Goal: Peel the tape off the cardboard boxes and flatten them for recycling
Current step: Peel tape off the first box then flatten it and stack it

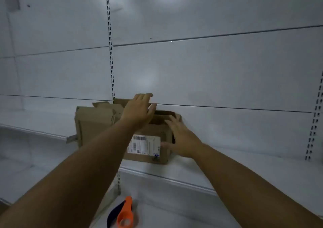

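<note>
On a white shelf (244,171), against slotted wall panels (209,70), cardboard boxes (94,124) sit.

1. A white shelf (174,172) runs across the middle, from 9 o'clock to 4 o'clock.
2. A white back wall (209,70) with thin dark lines fills the top.
3. A rail with little slots (110,52) goes up toward 12 o'clock.
4. Another slotted rail (314,122) stands at 3 o'clock.
5. An orange and black tool (125,213) lies on a lower shelf (174,217) at 6 o'clock.
</note>
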`<state>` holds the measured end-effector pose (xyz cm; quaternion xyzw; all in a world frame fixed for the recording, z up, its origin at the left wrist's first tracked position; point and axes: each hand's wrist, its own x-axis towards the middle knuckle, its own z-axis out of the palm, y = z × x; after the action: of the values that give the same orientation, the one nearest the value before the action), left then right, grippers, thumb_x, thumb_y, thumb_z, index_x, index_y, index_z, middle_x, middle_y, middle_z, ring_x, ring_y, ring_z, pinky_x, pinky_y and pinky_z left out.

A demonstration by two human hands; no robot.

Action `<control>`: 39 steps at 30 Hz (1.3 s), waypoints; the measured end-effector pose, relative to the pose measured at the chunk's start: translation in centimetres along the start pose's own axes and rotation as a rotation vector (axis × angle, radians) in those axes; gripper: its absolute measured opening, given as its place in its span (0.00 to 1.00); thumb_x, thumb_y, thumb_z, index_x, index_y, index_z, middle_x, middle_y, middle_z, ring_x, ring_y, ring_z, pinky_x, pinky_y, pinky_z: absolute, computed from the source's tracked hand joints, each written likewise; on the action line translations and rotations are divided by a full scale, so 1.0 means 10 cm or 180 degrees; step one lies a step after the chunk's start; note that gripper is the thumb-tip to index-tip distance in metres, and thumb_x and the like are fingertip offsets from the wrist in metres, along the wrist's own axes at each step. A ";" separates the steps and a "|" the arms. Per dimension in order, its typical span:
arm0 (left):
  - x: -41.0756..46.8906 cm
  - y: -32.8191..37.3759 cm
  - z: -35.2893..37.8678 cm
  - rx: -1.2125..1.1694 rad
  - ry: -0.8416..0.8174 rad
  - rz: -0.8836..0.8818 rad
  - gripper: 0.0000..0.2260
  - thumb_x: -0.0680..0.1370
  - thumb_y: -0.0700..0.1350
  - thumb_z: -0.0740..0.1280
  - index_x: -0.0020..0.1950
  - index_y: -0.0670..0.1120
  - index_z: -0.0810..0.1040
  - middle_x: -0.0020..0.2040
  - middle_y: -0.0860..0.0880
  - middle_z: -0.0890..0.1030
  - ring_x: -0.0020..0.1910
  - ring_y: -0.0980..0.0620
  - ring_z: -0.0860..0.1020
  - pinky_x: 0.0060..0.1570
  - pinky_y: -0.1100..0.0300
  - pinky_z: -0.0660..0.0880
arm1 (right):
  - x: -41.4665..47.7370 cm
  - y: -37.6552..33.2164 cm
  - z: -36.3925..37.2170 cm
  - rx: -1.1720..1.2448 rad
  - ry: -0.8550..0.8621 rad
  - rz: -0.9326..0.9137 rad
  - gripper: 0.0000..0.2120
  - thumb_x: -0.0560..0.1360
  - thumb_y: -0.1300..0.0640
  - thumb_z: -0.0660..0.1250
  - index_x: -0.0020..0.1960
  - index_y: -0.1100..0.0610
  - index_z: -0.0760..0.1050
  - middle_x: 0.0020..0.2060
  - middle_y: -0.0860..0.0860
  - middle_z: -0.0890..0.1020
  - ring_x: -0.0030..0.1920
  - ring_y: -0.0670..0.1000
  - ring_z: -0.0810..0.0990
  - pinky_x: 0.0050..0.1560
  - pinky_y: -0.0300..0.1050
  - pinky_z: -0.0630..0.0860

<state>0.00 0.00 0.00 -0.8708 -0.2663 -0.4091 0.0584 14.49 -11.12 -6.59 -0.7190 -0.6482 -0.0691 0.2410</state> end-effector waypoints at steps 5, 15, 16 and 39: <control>-0.09 -0.32 -0.10 0.0110 0.0131 0.0140 0.19 0.80 0.51 0.56 0.68 0.44 0.68 0.64 0.45 0.74 0.65 0.47 0.68 0.60 0.54 0.66 | 0.17 -0.10 0.10 0.0095 0.0198 0.0056 0.11 0.77 0.51 0.63 0.58 0.51 0.74 0.63 0.51 0.74 0.64 0.53 0.72 0.57 0.47 0.73; 0.12 -0.05 -0.14 -0.0591 0.0559 0.0129 0.17 0.81 0.51 0.55 0.67 0.46 0.68 0.56 0.47 0.77 0.54 0.50 0.74 0.49 0.57 0.68 | -0.23 0.41 -0.33 0.0902 0.1375 0.0443 0.08 0.79 0.58 0.59 0.52 0.59 0.74 0.42 0.56 0.83 0.42 0.55 0.80 0.42 0.52 0.77; 0.15 0.03 -0.13 -0.0787 0.0541 0.0095 0.16 0.81 0.51 0.55 0.65 0.46 0.70 0.53 0.47 0.78 0.50 0.50 0.75 0.47 0.56 0.71 | -0.29 0.47 -0.42 0.1088 0.1503 0.0623 0.07 0.78 0.58 0.59 0.50 0.59 0.75 0.42 0.55 0.83 0.42 0.55 0.81 0.43 0.52 0.77; 0.24 1.15 1.42 -0.2376 -0.2311 -0.1019 0.25 0.71 0.58 0.70 0.64 0.48 0.73 0.56 0.46 0.74 0.54 0.44 0.73 0.44 0.50 0.77 | -1.17 1.27 -1.26 0.0439 0.0595 0.1459 0.17 0.79 0.46 0.58 0.66 0.47 0.71 0.67 0.47 0.73 0.65 0.48 0.72 0.61 0.41 0.65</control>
<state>16.84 -4.26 -6.18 -0.8662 -0.2353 -0.1526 -0.4135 27.72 -27.67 -3.68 -0.8195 -0.4464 -0.0344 0.3577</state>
